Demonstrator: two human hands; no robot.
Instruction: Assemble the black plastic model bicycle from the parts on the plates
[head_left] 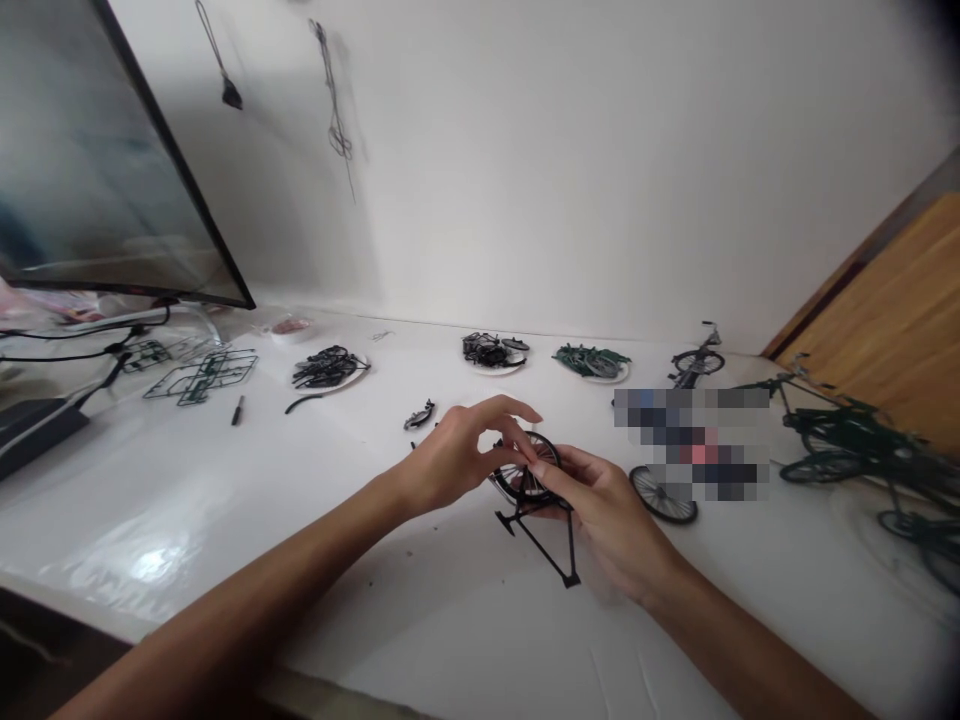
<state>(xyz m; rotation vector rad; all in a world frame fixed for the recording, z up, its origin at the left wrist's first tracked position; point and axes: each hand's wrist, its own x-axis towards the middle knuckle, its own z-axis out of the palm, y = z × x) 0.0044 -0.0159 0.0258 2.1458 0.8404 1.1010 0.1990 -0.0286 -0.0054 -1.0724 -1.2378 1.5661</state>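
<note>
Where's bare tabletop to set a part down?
Largest patch: left, between the small dark tool and left forearm. Smaller: between the left plate and middle plate of parts. Crowded: right of the right hand, with green bicycles and a wheel.

Your wheel [544, 448] and frame [571, 545] are black, your tabletop [247, 490] white, the wooden panel [885, 275] orange-brown (with streaky grain).

Right hand [607, 510] holds small black wheel [546, 455], left hand [450, 455] fingertips at its spokes. Black frame [572, 545] hangs just below; can't tell if joined. Loose wheel [667, 500] on white table [337, 510], right of hands. Behind: black parts [330, 368], green parts [592, 362] on plates. Monitor [112, 150] far left, green model bikes [847, 440] far right.
</note>
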